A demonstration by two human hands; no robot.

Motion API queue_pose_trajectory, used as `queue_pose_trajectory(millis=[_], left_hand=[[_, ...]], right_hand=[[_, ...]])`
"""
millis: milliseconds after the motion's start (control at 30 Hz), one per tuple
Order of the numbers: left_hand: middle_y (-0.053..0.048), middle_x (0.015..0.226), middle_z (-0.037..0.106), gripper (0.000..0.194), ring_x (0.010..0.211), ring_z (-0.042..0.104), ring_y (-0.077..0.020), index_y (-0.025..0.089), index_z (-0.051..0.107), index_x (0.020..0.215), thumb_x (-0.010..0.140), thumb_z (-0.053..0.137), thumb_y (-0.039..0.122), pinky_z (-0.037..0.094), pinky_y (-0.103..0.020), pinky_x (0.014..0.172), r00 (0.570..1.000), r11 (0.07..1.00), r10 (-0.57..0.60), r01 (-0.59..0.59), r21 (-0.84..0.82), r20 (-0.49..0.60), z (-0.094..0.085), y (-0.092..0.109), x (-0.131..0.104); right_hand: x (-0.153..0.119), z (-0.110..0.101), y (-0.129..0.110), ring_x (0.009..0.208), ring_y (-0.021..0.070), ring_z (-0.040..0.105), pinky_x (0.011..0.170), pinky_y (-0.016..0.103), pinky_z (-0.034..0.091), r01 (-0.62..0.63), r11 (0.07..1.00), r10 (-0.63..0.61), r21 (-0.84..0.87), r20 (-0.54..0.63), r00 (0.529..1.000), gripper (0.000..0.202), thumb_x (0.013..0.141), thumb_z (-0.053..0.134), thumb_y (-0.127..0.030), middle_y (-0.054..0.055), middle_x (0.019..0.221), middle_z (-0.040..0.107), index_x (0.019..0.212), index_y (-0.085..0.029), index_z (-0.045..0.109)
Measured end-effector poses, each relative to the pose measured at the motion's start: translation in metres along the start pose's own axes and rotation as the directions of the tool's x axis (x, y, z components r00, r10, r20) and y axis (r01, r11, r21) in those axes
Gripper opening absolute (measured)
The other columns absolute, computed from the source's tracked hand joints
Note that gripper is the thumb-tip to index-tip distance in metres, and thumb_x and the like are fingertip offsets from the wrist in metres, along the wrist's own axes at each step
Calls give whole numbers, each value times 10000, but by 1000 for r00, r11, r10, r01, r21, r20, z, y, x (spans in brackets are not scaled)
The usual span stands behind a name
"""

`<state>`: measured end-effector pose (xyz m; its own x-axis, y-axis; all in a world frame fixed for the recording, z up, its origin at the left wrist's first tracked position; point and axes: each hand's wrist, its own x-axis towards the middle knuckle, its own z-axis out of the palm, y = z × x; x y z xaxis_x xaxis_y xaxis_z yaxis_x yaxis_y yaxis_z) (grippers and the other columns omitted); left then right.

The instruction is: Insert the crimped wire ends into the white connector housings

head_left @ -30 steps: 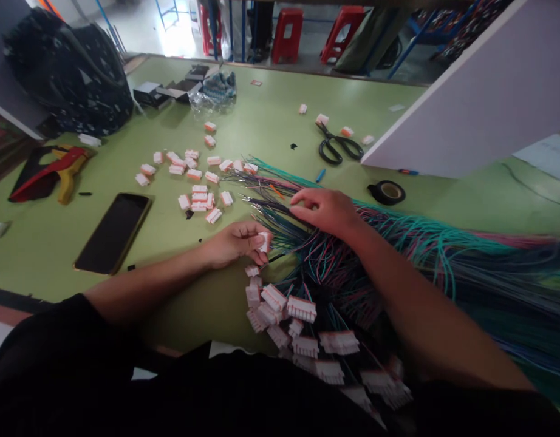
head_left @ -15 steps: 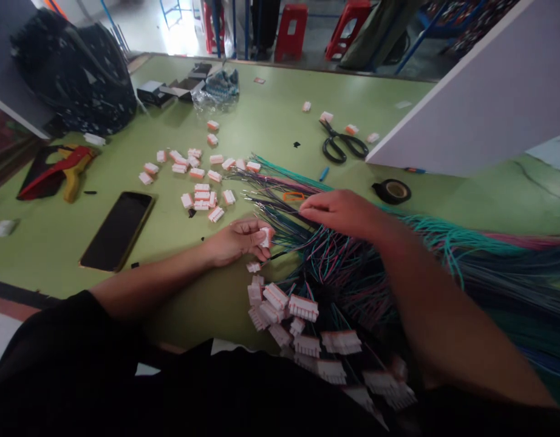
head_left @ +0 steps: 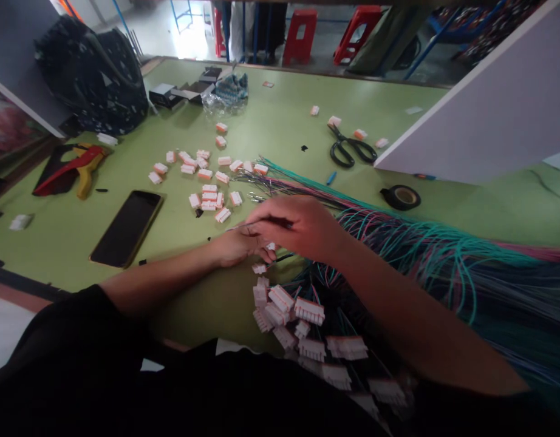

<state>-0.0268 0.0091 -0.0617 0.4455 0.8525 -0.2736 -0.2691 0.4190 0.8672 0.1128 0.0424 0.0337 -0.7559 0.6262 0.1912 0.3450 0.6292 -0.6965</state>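
Note:
My left hand is closed around a small white connector housing, of which only an end shows between the fingers. Over it reaches my right hand, its bent fingers pressed together at the left fingertips. A thin strand shows by those fingertips; what the right fingers hold is hidden. Just below hangs another white connector on a dark wire. Nearer my body lies a cluster of wired white connectors. Behind and right of my hands spreads the bundle of green, pink and dark wires.
Loose white-and-orange connectors lie beyond my left hand. A phone and a red-and-yellow tool are at left. Black scissors, black tape and a white panel stand right. A dark bag sits far left.
My right hand has moved left from over the wires to meet my left hand, covering part of the connector. The whole view has shifted slightly, so the table appears farther right.

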Motion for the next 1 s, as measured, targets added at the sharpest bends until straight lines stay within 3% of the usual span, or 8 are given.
queue_pose_trajectory(millis=[100, 267, 533, 767, 1000], left_hand=[[17, 646, 605, 232, 568, 608, -90, 124, 567, 779, 710, 709, 294, 503, -226, 572, 998, 998, 40, -37, -47, 57, -2, 0, 0], [23, 651, 618, 296, 567, 618, -86, 128, 566, 855, 691, 731, 310, 504, -206, 554, 998, 994, 35, -28, -106, 61, -3, 0, 1], [28, 642, 621, 344, 552, 618, -84, 125, 563, 844, 650, 763, 327, 499, -195, 537, 999, 994, 8, -4, -108, 38, -2, 1, 1], [24, 654, 613, 279, 563, 618, -83, 129, 562, 861, 709, 715, 305, 502, -203, 549, 998, 996, 29, -25, -87, 50, -4, 0, 1], [21, 638, 615, 357, 564, 620, -86, 121, 566, 851, 667, 745, 369, 505, -198, 545, 997, 995, 67, -64, -75, 38, -3, -1, 1]], right_hand=[[-13, -4, 18, 586, 86, 496, 565, 219, 369, -102, 994, 97, -44, -103, 990, 143, 743, 514, -239, -20, 647, 613, 738, -194, 649], [-38, -5, 44, 529, 85, 472, 551, 226, 345, -221, 965, 207, -140, -111, 972, 116, 696, 540, -248, -30, 560, 574, 667, -192, 637], [-41, 7, 44, 513, 95, 485, 535, 230, 326, -282, 933, 252, -222, -157, 955, 148, 685, 520, -250, -16, 557, 606, 620, -196, 640], [-39, 10, 43, 509, 100, 485, 534, 233, 324, -288, 912, 250, -293, -160, 955, 191, 707, 481, -245, -5, 551, 604, 613, -193, 639], [-39, 14, 39, 515, 109, 484, 529, 238, 307, -300, 889, 253, -346, -175, 951, 209, 706, 450, -219, 8, 541, 593, 598, -183, 626]])
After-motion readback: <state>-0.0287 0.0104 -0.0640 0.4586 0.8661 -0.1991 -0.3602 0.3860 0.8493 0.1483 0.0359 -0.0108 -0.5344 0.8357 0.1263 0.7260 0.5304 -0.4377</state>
